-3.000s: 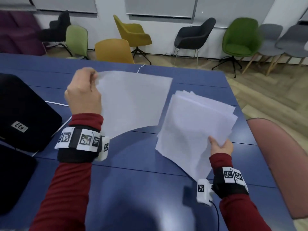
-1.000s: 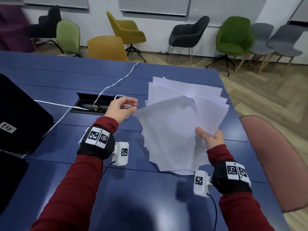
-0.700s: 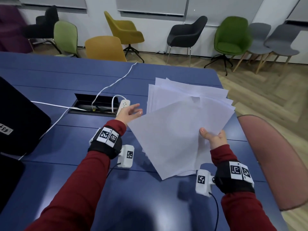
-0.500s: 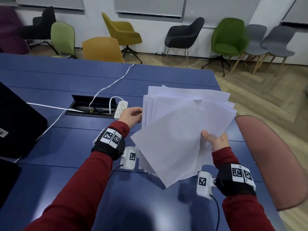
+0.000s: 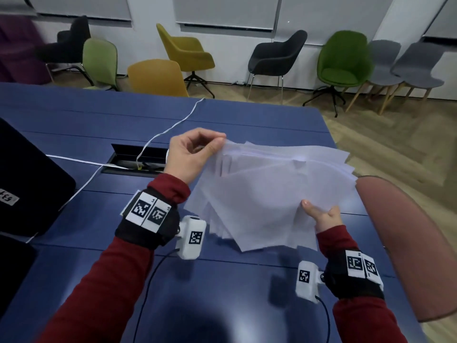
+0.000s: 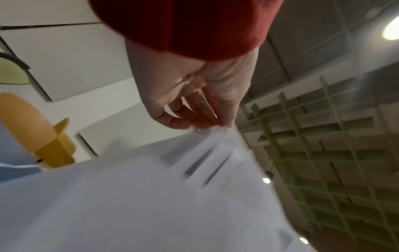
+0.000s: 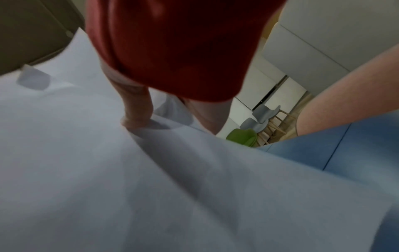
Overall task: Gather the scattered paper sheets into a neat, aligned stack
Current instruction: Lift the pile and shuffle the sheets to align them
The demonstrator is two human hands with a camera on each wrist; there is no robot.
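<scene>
Many loose paper sheets [image 5: 272, 194] held fanned above the blue table [image 5: 222, 280], right of the cable slot [image 5: 138, 159] — light, limp, slippery against each other. Left hand [image 5: 190, 154] pinching the far-left corner between thumb and curled fingers [image 6: 190, 117]; right hand [image 5: 321, 215] clamping the near-right edge, thumb on top. Best gripped at opposite edges, probably, then tapped edge-down on the table — squeeze loosely, or creased corners.

Right hand [image 5: 324, 216] fingers hidden beneath the blurred paper sheets [image 5: 272, 194].
</scene>
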